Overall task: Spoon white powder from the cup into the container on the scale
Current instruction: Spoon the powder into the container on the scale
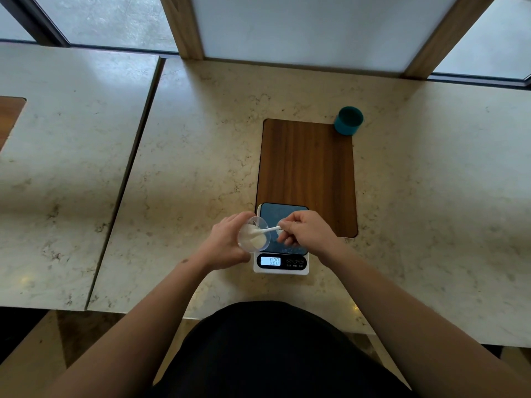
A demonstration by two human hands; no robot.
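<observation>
Two hands meet over the scale (281, 264) on the stone counter (201, 156): the left hand (227, 242) grips a tilted clear cup (254, 234) holding white powder, the right hand (306, 232) pinches a white spoon (265, 230) dipped into it. Whatever container sits on the scale is mostly hidden under the right hand. A teal cup (348, 121) stands far back, contents unseen.

The counter (201, 139) looks like polished, veined stone with an inset matt wood-grain panel (307, 168). The cup (254, 234) is clear glossy plastic; the spoon (268, 230) white plastic; the scale (283, 239) has a smooth white casing.
</observation>
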